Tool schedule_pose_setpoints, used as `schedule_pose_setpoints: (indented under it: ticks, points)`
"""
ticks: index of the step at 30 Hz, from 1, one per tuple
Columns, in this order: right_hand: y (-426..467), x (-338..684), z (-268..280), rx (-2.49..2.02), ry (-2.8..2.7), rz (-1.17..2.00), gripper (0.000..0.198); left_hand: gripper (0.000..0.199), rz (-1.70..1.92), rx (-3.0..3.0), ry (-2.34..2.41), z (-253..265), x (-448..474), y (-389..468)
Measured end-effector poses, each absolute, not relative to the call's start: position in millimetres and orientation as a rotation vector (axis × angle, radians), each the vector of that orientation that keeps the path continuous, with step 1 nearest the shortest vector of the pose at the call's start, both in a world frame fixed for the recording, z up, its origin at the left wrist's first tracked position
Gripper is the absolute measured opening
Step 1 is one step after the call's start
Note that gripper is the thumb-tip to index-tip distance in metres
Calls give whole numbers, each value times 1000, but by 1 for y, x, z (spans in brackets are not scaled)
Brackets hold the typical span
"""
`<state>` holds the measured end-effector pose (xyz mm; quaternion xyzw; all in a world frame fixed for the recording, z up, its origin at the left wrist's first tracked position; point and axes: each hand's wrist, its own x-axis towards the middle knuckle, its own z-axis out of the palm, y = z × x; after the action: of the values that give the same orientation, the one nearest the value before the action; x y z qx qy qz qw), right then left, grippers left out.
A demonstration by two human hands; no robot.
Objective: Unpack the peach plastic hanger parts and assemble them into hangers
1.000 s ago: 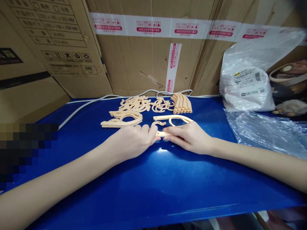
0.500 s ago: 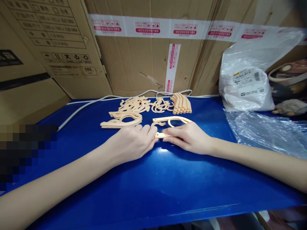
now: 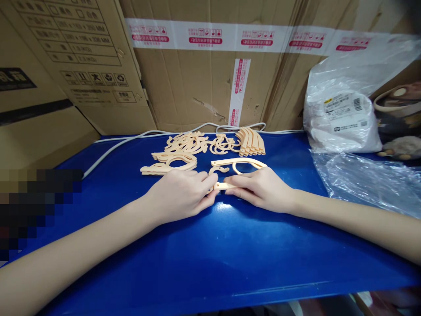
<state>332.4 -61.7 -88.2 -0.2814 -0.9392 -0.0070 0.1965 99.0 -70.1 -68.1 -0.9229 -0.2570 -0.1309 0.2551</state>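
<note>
In the head view, my right hand (image 3: 263, 189) pinches a cream plastic folding-hanger arm (image 3: 224, 186), its holed end sticking out to the left. My left hand (image 3: 184, 193) is closed at that end; a small piece in its fingertips is mostly hidden. Just beyond the fingers shows a curved hook (image 3: 219, 169); whether it is held or lies on the table, I cannot tell. Another hanger arm (image 3: 230, 162) with a curved strip lies behind my right hand. Behind my left hand are stacked folded hangers (image 3: 171, 166).
On the blue table (image 3: 210, 254), a heap of hooks (image 3: 187, 142), a smaller heap (image 3: 223, 144) and stacked arms (image 3: 251, 141) lie at the back. A white cable (image 3: 112, 156) runs before the cardboard boxes (image 3: 197, 83). A plastic bag (image 3: 344, 118) and clear film (image 3: 365, 180) are right.
The view has shifted slightly. My left fingers have turned a little at the arm's end, and more of the curved hook shows beyond them. My right hand keeps its pinch.
</note>
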Motion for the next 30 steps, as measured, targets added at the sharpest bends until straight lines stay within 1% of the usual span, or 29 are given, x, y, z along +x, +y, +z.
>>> schedule_pose_setpoints:
  ticks: [11,27,30]
  points:
    - [-62,330,-88,-775,-2616,-10,33,23,-427,-2572,-717,-72,96,-68]
    - [-62,333,-89,-785,-2609,40,30,24,-383,-2623,-687,-70,94,-67]
    - [-61,333,-89,-786,-2605,40,29,22,-389,-2663,-673,-70,94,-66]
